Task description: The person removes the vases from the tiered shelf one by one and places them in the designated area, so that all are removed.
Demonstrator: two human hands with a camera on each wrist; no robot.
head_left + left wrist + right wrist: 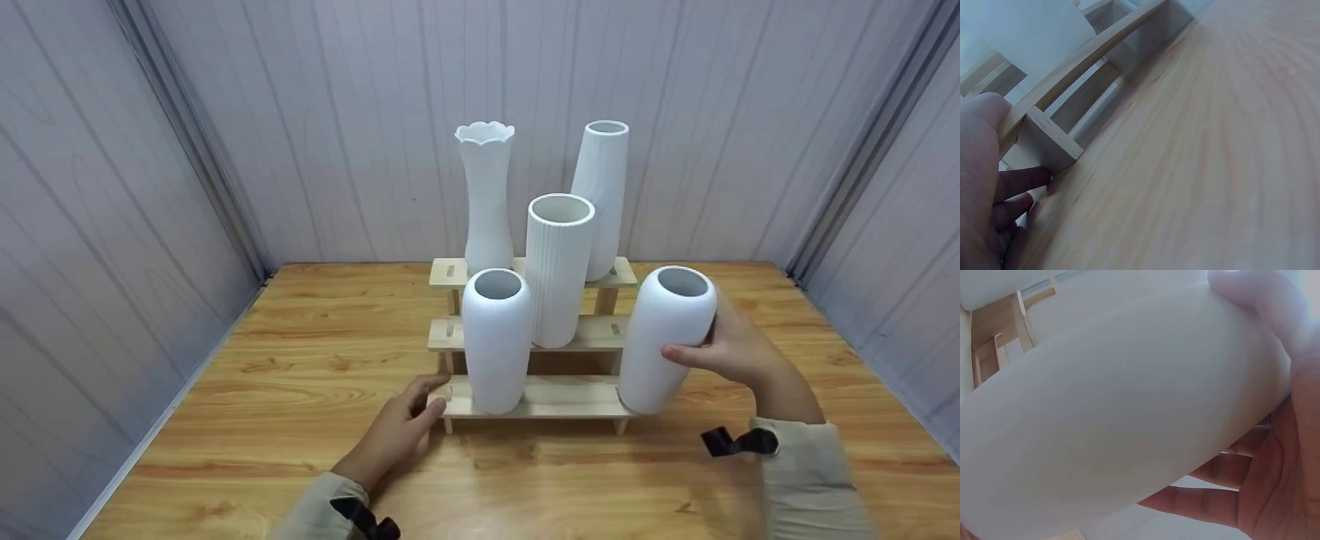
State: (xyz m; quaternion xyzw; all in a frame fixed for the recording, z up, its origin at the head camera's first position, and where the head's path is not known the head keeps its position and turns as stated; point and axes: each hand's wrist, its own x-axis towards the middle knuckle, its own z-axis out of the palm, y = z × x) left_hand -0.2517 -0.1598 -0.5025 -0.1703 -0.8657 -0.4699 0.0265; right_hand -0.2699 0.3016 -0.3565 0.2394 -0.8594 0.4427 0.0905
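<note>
My right hand [724, 345] grips a smooth white vase [664, 349] from its right side, thumb across the front. That vase leans to the right, its base beside the right end of the lowest step of a wooden tiered stand [574, 397]. In the right wrist view, the vase [1123, 405] fills most of the picture, with fingers wrapped behind it. My left hand [401, 424] holds the left end of the lowest step. In the left wrist view, fingers [1022, 183] curl against the stand's leg [1050, 140]. A similar smooth vase [496, 352] stands upright on that step.
On the middle step stands a ribbed cylindrical vase [556, 277]. The top step bears a scallop-rimmed vase [486, 202] at left and a tapered vase [606, 187] at right. Panelled walls [360, 112] enclose the wooden table [337, 322] at the back and sides.
</note>
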